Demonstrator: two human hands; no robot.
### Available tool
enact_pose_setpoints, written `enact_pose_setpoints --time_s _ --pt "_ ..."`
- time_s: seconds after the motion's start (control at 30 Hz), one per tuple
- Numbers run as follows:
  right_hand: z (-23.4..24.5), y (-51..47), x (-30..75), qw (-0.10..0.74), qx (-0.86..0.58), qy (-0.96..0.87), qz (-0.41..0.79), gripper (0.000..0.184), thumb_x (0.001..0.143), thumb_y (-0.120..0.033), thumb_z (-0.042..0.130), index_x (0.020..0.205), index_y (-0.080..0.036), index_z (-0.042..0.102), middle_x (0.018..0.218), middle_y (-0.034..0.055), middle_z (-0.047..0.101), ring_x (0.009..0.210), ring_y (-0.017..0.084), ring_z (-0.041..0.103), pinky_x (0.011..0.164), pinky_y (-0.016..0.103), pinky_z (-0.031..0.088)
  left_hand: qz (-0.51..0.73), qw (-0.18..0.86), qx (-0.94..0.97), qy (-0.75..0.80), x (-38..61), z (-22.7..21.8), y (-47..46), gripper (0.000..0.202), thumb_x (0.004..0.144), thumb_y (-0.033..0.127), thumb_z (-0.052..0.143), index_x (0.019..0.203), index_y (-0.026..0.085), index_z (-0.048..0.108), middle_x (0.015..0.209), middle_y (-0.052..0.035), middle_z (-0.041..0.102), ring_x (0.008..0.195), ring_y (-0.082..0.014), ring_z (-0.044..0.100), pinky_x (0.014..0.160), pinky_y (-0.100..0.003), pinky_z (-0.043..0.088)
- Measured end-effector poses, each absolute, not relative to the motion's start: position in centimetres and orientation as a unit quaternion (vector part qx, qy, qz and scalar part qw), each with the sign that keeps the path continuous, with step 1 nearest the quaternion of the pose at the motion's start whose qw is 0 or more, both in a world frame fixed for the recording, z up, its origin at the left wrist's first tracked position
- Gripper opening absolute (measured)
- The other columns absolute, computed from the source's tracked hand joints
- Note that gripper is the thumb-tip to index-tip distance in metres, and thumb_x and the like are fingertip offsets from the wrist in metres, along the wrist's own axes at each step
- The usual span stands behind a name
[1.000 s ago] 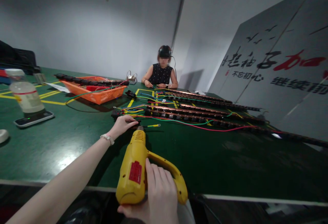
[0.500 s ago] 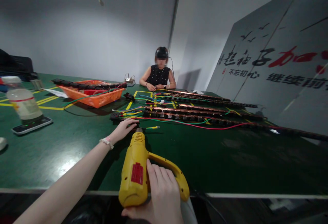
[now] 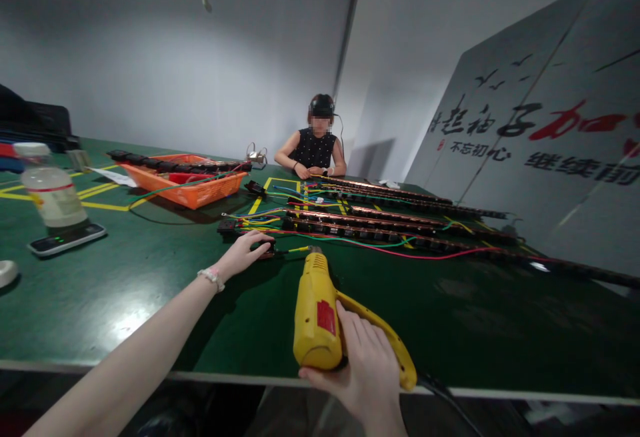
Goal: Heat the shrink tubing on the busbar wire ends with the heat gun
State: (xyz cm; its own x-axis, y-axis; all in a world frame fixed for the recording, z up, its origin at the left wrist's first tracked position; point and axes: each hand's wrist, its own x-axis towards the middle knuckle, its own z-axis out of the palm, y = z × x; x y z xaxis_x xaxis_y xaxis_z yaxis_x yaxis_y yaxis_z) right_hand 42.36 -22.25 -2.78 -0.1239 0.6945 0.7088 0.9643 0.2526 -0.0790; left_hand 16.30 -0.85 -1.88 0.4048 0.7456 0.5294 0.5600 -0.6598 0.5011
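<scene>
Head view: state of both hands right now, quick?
Left hand: closed, holding a small black part.
Right hand: closed, holding the yellow heat gun.

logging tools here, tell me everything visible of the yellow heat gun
The yellow heat gun looks plastic, with vent slots, a grey nozzle, red label, loop handle and black cord. The right hand grips it over the green table, nozzle pointing away, beside a wire's yellow part; whether they touch is unclear.

Workshop, by the look: long green desk (image 3: 475, 330) marked off with yellow tape (image 3: 107, 207), rows of wired strips (image 3: 360, 231), yellow heat gun (image 3: 316, 330), orange basket (image 3: 213, 193), lettered board (image 3: 540, 157) at right, co-worker (image 3: 314, 150) opposite.
</scene>
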Motion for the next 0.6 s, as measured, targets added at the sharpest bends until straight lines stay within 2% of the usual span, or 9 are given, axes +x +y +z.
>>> enact_pose_setpoints --time_s 0.33,0.6 --pt "-2.5 -22.5 42.7 0.32 -0.574 -0.716 -0.237 0.098 0.062 -0.088 0.045 0.122 -0.011 0.053 0.106 0.0137 0.064 0.093 0.028 0.058 0.083 0.039 0.04 0.368 0.091 0.839 0.39 17.1 -0.7 -1.9 0.039 0.088 0.048 0.044 0.104 0.024 0.07 0.103 -0.0065 0.064 0.095 -0.0211 0.06 0.089 -0.033 0.045" --pt "-2.6 -23.1 41.2 0.295 -0.588 -0.713 -0.244 0.099 0.061 -0.086 0.048 0.123 -0.009 0.049 0.101 0.0147 0.063 0.085 0.028 0.059 0.075 0.038 0.043 0.376 0.099 0.836 0.386 17.1 -0.8 -1.7 0.037 0.089 0.047 0.044 0.1 0.024 0.071 0.102 -0.0052 0.065 0.093 -0.0205 0.061 0.087 -0.031 0.044"
